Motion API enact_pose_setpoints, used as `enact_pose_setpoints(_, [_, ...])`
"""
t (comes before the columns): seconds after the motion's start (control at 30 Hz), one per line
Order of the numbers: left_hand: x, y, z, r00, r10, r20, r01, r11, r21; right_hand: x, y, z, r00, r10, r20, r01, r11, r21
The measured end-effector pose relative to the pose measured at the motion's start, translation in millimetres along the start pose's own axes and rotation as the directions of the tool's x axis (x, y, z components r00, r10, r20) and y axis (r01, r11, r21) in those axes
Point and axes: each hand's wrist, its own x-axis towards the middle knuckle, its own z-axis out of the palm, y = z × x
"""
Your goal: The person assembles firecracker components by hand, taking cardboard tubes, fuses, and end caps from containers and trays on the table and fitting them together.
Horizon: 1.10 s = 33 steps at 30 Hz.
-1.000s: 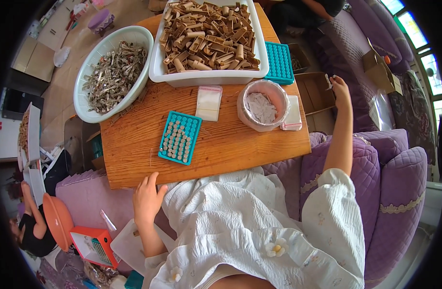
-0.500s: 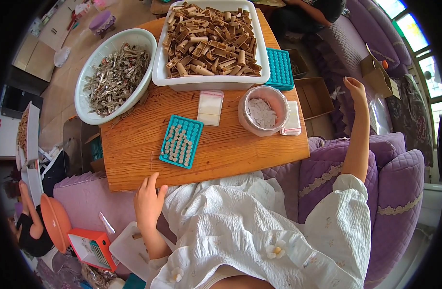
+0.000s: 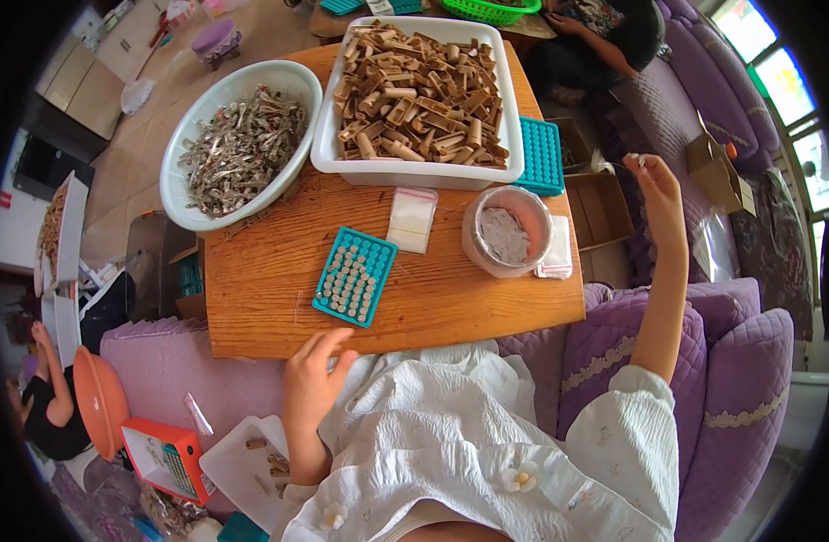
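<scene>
My left hand (image 3: 312, 379) is open, fingers apart, at the table's front edge, holding nothing. Just beyond it lies a teal tray (image 3: 354, 276) of round holes, many filled with small round silvery-tan pieces. My right hand (image 3: 660, 188) is raised off the table's right side, fingertips pinched. A tiny whitish bit shows at those fingertips, too small to name. On the table to its left stands a round tub (image 3: 479, 257) lined with clear plastic, with white paper-like scraps (image 3: 505, 237) inside. Clear plastic bags (image 3: 412, 219) lie in a stack between the tray and the tub.
A white bin (image 3: 328, 154) of brown half-tube pieces and a pale basket (image 3: 173, 176) of silvery strips fill the table's far side. Another teal tray (image 3: 541, 158) sits beside the bin. Open cardboard boxes (image 3: 600, 210) stand to the right. Other people sit far right and left.
The view has shifted, so the table's things appear farther right and slightly lower. My right fingers have drawn together, with a whitish bit now showing. My left hand stays open by the edge.
</scene>
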Motion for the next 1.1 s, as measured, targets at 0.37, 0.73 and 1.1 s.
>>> enact_pose_setpoints(0.37, [41.3, 56.7, 67.3, 0.962, -0.153, -0.226, -0.16, 0.354, -0.921, -123.5, -70.6, 238.8, 0.873, -0.408, 0.266, 0.443, 0.892, -0.088])
enact_pose_setpoints(0.73, [43.3, 16.5, 31.5, 0.906, -0.353, -0.234, -0.249, 0.003, -0.968, -29.3, -69.2, 251.9, 0.802, -0.313, 0.51, 0.441, 0.885, -0.15])
enact_pose_setpoints(1.1, [38.4, 21.2, 22.4, 0.937, -0.281, -0.206, -0.196, 0.066, -0.978, 109.2, 5.1, 250.6, 0.914, -0.086, 0.397, 0.378, 0.542, -0.751])
